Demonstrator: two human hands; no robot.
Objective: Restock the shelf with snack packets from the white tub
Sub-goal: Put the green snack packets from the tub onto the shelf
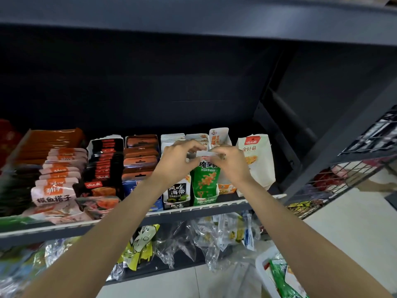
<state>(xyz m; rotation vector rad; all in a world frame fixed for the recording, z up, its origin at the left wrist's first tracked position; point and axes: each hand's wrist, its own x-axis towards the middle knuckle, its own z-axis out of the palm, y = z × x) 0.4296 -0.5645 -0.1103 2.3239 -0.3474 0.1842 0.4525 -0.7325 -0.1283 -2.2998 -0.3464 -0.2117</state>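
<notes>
The green snack packet (206,177) is standing in its display box at the shelf (225,204) front while the left hand (179,155) and right hand (228,161) are both pinching its white top edge in a narrow grip, the white tub (263,267) sitting below right.

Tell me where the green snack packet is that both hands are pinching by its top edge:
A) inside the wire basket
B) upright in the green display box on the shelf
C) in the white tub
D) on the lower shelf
B: the left hand and right hand pinch the top of the green snack packet, which stands upright in the green display box at the shelf's front edge.
</notes>
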